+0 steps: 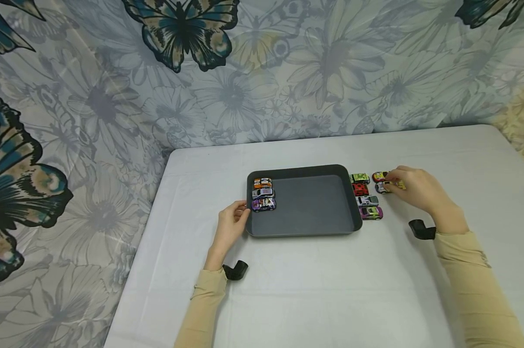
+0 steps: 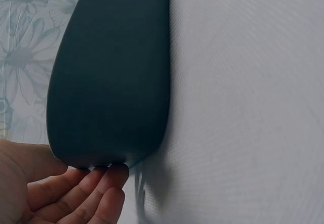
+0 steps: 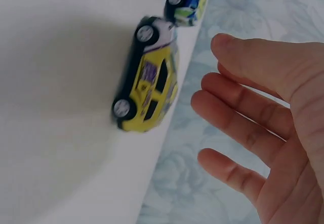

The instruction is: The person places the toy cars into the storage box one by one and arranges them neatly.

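Touching tray [image 1: 311,205] at its 9 o'clock end: L grip [image 1: 232,220], relaxed. R grip [image 1: 418,189] loose, unclenched, nr yellow car [image 3: 149,82]; its side lettering's too blurry to read. 3 cars [image 1: 262,193] in tray at 9 o'clock, more cars [image 1: 360,189] on desk [image 1: 305,290] at 3.

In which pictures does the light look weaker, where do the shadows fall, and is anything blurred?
Head: brightest, with a soft shadow beside the right sleeve on the white table; left wrist: dimmer, the tray very dark, a soft shadow near its lower end; right wrist: also dim, broad shadow left of the yellow car, whose markings look slightly blurred.
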### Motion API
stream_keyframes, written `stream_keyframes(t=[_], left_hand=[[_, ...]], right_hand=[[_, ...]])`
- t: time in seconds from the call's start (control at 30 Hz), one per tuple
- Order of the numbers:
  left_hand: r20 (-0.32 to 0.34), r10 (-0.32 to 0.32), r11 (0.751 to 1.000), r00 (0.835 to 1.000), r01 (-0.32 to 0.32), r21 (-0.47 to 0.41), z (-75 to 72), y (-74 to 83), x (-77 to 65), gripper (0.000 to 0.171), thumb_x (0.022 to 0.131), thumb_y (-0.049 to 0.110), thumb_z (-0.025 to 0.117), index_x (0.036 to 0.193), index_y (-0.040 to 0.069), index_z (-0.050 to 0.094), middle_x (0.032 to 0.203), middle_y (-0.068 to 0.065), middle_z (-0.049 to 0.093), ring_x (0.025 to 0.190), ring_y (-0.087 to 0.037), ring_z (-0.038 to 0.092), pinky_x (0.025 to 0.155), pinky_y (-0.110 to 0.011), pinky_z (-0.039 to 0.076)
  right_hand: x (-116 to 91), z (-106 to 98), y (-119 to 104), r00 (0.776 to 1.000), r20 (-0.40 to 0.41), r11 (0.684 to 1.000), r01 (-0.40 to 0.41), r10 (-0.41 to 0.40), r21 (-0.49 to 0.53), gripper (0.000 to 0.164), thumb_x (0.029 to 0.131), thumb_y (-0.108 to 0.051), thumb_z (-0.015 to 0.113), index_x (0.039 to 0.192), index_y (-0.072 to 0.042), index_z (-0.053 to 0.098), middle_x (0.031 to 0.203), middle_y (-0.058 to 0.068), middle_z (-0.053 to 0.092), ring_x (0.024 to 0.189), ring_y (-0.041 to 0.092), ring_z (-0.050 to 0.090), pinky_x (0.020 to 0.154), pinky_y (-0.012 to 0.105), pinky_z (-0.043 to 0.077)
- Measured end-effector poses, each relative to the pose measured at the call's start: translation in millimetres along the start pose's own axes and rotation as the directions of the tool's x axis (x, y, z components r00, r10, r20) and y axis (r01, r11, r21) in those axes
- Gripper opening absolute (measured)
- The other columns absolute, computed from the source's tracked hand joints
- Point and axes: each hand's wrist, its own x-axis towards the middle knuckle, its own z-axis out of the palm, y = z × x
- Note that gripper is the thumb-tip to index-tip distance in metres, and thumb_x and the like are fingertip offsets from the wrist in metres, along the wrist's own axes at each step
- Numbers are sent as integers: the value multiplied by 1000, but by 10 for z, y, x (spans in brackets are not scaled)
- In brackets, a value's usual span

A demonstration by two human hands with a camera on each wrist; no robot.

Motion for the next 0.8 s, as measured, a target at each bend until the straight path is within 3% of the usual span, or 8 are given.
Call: stream_keyframes(t=[0.27,0.8], left_hand=[[-4,7,1000,1000,-7,-3,-3,3,-4,25,89,4,59,111,-8,61,92,-17,65,79,-24,64,70,-29,55],[2,13,1000,1000,-13,-8,-9,-4,-11,24,90,4,59,111,-7,61,92,-17,64,80,-24,65,70,-30,55]], right_hand=[[-86,-17,84,997,-4,997,-79,79,8,18,75,-1,73,91,4,66,87,16,65,80,37,61,70,51,47],[-156,13,200,987,57,989,-150,149,16,24,75,-3,72,96,4,65,91,17,61,81,37,58,67,53,46]])
